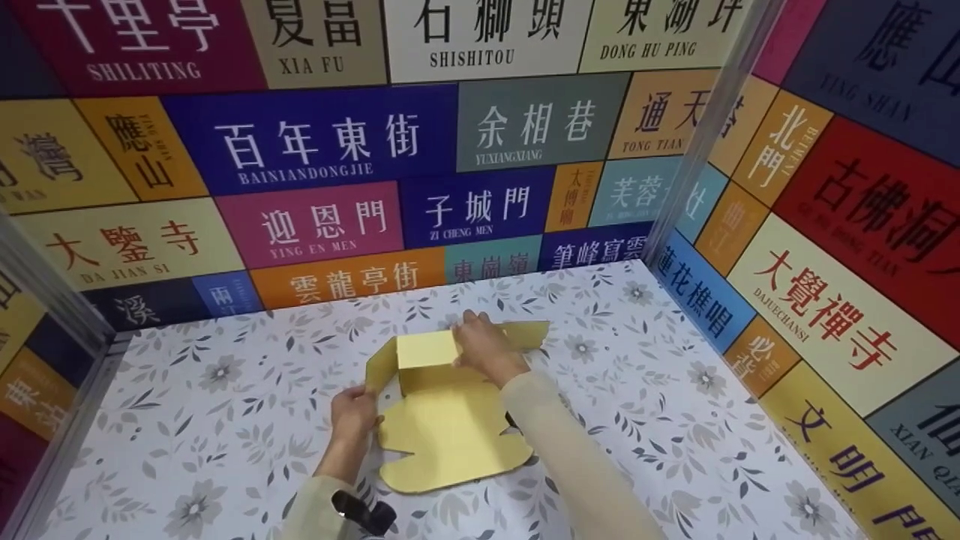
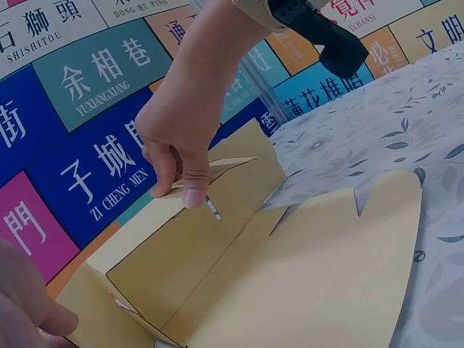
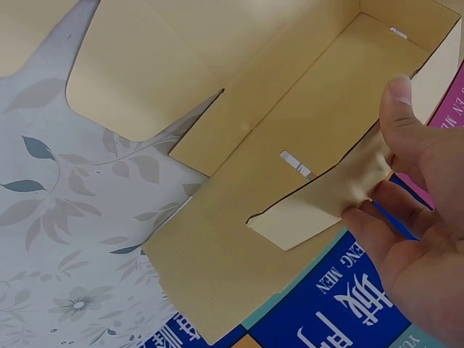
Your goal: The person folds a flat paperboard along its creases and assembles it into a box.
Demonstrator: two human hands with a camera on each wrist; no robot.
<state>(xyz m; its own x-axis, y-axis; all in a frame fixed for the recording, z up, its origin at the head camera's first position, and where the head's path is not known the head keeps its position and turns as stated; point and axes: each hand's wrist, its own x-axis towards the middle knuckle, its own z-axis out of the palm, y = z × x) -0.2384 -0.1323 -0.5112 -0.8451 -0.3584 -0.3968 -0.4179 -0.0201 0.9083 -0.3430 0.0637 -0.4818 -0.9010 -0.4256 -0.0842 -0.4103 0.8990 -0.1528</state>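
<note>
A yellow cardboard box [image 1: 450, 435], partly folded, lies on the table with its wide notched panel flat toward me. Its back wall [image 2: 196, 268] stands up, and a narrow strip [image 1: 426, 350] bends over along the top. With thumb and fingers, my right hand [image 1: 486, 346] pinches this top strip right of its middle; the right wrist view shows the thumb over the edge and fingers beneath. My left hand [image 1: 354, 414] grips the left end flap [image 1: 382, 365] near its lower edge. On the right, another end flap [image 1: 527, 334] sticks outward. Small slots [image 3: 296, 164] pierce the back wall.
The tabletop [image 1: 225, 420] wears a white cover with grey leaves and flowers. Behind it rises a wall [image 1: 315, 142] of coloured panels with Chinese lettering, and a similar side wall [image 1: 825, 300] stands at right. A dark wrist strap [image 1: 364, 514] sits on the left sleeve.
</note>
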